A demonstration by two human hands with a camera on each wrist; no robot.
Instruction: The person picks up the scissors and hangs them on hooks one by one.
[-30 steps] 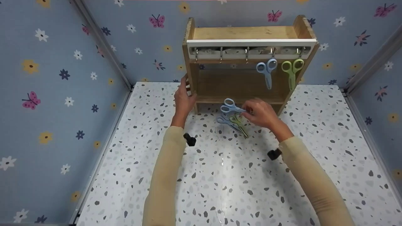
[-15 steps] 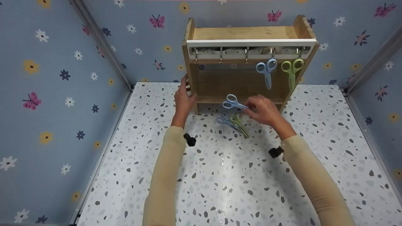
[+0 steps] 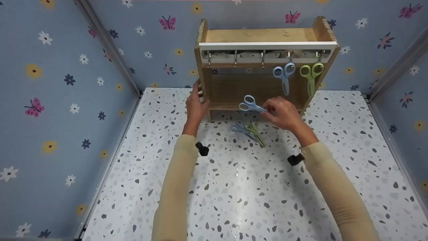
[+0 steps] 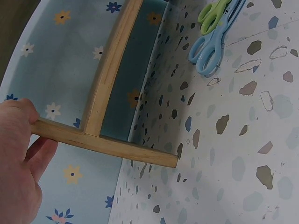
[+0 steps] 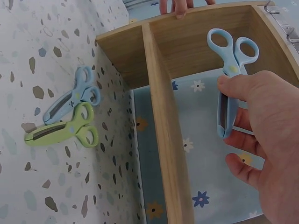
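Observation:
My right hand pinches a pair of blue scissors by the blades, thumb on one side and fingers on the other, handle loops pointing away from the hand. The scissors are raised in front of the lower shelf of a wooden rack. My left hand grips the rack's left side panel, thumb and fingers on either side of its edge. On the table below lie another blue pair of scissors and a green pair of scissors, side by side and touching.
A white rail with several metal hooks runs across the rack's front. From its two rightmost hooks hang blue scissors and green scissors. The speckled table is bounded by patterned walls.
My right hand has lifted the blue scissors upward and slightly right, away from the pair on the table. The left hand has stayed on the rack.

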